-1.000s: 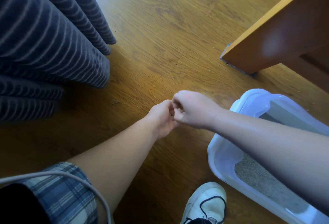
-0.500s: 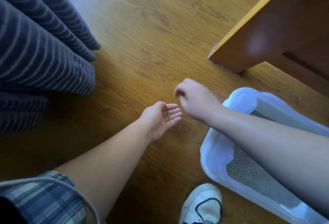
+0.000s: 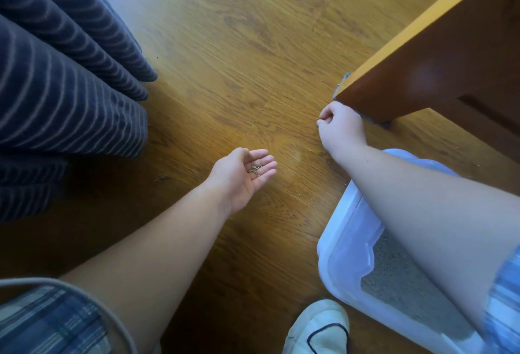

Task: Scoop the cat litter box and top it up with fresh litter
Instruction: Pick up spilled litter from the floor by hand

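left hand (image 3: 243, 173) palm up, open, cupping litter grains (image 3: 254, 169) | right hand (image 3: 339, 125) fingertips pinched at floor by cabinet corner (image 3: 363, 100); held grain too small to confirm | litter box (image 3: 343, 255) on floor (image 3: 225, 58) under right forearm

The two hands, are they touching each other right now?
Apart. The head view shows bare wooden floor between the open left hand, which cups small litter pellets, and the right hand.

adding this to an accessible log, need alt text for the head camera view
A person's left hand is cupped palm up holding litter granules, while the right hand pinches at the wooden floor by a cabinet corner. A white litter box sits lower right, a striped curtain left.
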Demonstrator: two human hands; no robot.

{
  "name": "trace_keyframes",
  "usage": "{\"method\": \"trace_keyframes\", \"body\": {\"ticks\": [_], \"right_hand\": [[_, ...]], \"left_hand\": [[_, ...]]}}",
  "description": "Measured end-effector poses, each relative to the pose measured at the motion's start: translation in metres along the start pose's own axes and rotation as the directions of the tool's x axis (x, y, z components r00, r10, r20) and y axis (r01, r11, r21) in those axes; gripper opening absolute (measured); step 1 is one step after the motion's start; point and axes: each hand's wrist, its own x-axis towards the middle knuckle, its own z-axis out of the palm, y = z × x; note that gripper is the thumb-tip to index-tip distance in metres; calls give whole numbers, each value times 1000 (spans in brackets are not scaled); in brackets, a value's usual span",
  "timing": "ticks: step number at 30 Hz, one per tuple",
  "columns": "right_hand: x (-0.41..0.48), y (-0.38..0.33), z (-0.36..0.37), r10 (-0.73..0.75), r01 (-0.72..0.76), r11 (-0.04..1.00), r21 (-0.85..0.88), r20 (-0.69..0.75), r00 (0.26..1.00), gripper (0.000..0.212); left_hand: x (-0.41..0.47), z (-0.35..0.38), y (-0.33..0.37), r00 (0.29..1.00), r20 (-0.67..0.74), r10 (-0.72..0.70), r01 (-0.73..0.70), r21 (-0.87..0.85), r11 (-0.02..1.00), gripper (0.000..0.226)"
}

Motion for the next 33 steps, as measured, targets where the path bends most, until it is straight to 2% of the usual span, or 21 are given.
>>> {"method": "trace_keyframes", "body": {"ticks": [10, 12, 14, 16, 27, 30, 33], "right_hand": [[2, 1, 6, -130, 131, 985, -114, 9, 991, 13], [0, -3, 7, -214, 222, 969, -107, 82, 973, 10], [-7, -8, 11, -344, 377, 918, -119, 232, 910, 9], [-14, -10, 16, -406, 462, 878, -125, 317, 857, 10], [-14, -17, 21, -406, 453, 883, -124, 285, 868, 9], [-16, -20, 23, -386, 453, 869, -197, 301, 872, 10], [-23, -21, 27, -358, 438, 829, -348, 272, 893, 13]], "left_hand": [[-2, -4, 1, 1000, -16, -10, 10, 6, 1000, 35], [-2, -6, 1, 1000, -22, -12, 12, 11, 1000, 35], [-2, -8, 0, 1000, -25, -15, 15, 17, 1000, 36], [-3, -10, 0, 1000, -25, -18, 18, 17, 1000, 36], [-10, -19, -2, 999, -34, -10, 12, 34, 999, 37], [-11, -21, -4, 999, -41, -11, 12, 37, 999, 37], [-12, -20, -7, 999, -36, -28, 30, 57, 998, 36]]}}
